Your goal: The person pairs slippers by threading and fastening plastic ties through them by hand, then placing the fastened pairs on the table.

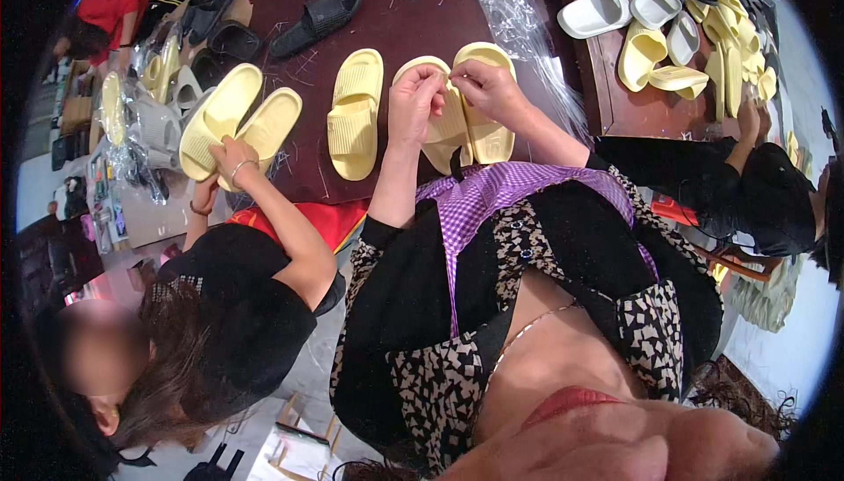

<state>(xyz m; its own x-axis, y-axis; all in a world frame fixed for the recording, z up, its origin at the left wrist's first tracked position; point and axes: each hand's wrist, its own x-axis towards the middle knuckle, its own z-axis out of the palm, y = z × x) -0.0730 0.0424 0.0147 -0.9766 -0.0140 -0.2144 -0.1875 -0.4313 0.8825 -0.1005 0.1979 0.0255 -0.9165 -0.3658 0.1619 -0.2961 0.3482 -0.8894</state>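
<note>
My left hand and my right hand are close together above a pair of yellow slide slippers, fingertips pinched and nearly meeting. Whatever is between the fingers is too small to make out. Under my left hand lies one ribbed yellow slipper; the other yellow slipper is below my right hand, side by side with it. A small dark tag or loop shows at their near end. Left of my hands, two overlapping yellow slippers lie on the dark red table.
At my left, a co-worker's hand holds a yellow slipper pair. Black slippers and clear plastic strips lie farther back. White slippers and piled yellow slippers occupy the right table, where another person works.
</note>
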